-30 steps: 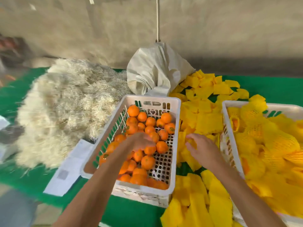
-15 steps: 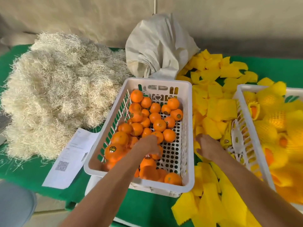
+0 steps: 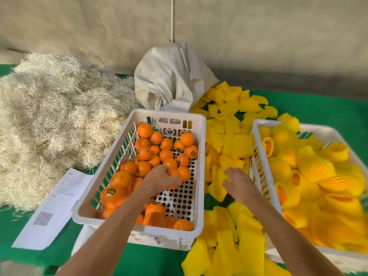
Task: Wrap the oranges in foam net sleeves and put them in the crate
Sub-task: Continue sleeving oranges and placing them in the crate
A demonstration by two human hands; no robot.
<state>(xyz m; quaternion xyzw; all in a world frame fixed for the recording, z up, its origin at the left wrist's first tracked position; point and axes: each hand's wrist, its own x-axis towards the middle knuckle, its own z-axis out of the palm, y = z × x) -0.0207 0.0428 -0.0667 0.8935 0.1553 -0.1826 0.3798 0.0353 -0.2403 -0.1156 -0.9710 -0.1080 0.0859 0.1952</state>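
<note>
Reaching into the white crate (image 3: 200, 156) of bare oranges (image 3: 166, 144), my left hand (image 3: 161, 179) curls its grip around one orange (image 3: 173, 173). My right hand (image 3: 238, 181) rests released, fingers loose, on the yellow foam sleeves (image 3: 232, 144) spread over the green counter (image 3: 326, 108). Wrapped oranges (image 3: 310, 168) fill the right crate (image 3: 256, 148).

A large heap of pale straw-like shredded fibre (image 3: 55, 120) covers the far left of the green tabletop (image 3: 328, 108); a white printed sheet with a QR code (image 3: 53, 208) lies at its near edge, partly tucked under it; a crumpled off-white cloth sack (image 3: 171, 76) stands at the far centre, tied to a thin cord (image 3: 172, 18) running up a beige backdrop (image 3: 258, 36).
</note>
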